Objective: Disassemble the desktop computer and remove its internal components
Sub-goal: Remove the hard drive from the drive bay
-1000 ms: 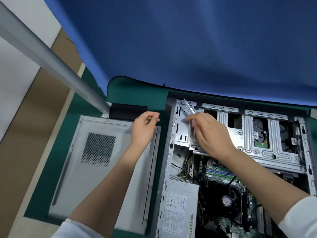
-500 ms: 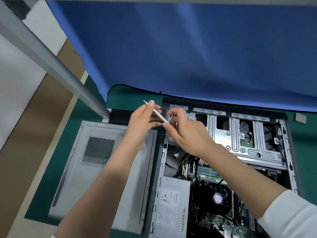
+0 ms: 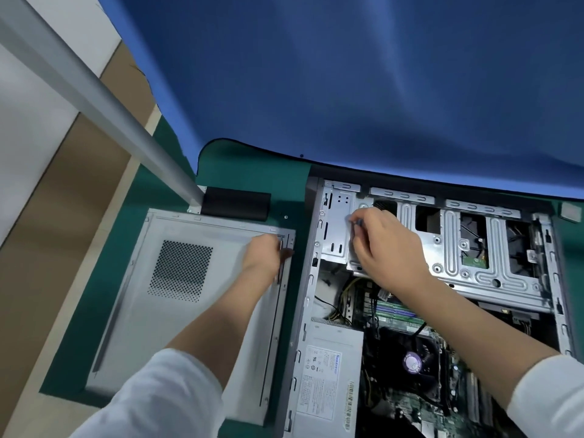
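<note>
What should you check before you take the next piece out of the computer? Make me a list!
1. Side panel off and lying flat on the green mat: ok.
2. Right hand on the drive cage: ok.
3. Tool in the right hand seated on a screw: cannot tell, fingers hide it.
4. Left hand out of the case: ok, it rests at the panel's edge.
5. Cables by the power supply unplugged: cannot tell.
</note>
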`<action>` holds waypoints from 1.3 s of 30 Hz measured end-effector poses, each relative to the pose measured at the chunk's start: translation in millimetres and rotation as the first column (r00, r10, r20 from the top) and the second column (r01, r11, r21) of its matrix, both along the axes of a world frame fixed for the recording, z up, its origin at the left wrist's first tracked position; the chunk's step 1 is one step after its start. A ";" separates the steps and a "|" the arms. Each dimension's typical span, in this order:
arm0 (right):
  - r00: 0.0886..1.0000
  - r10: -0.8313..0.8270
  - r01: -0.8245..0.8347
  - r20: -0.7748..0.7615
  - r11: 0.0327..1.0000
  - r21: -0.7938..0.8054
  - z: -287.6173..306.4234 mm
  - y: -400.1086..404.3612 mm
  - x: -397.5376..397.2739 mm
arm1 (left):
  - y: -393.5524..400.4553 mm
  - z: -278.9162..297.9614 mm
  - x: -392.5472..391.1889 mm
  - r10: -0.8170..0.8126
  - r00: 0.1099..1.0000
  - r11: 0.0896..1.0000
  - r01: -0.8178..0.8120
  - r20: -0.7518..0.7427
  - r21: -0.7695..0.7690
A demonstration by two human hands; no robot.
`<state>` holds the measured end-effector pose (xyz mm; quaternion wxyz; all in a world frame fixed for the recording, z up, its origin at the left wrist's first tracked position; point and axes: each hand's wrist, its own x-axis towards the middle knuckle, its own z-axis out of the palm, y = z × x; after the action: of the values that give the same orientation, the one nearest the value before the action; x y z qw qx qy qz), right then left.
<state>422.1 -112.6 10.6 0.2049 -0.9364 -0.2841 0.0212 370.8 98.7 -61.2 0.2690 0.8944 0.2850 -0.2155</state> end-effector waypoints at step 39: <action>0.998 -0.035 0.037 0.044 0.998 -0.051 3.2 -12.5 21.5 | 5.8 -31.9 198.1 0.367 0.880 0.930 -0.354 0.302 -0.098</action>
<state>443.6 -125.1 13.8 0.1749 -0.9466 -0.2709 0.0047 568.9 104.5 -93.2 0.3641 0.8429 0.3956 -0.0219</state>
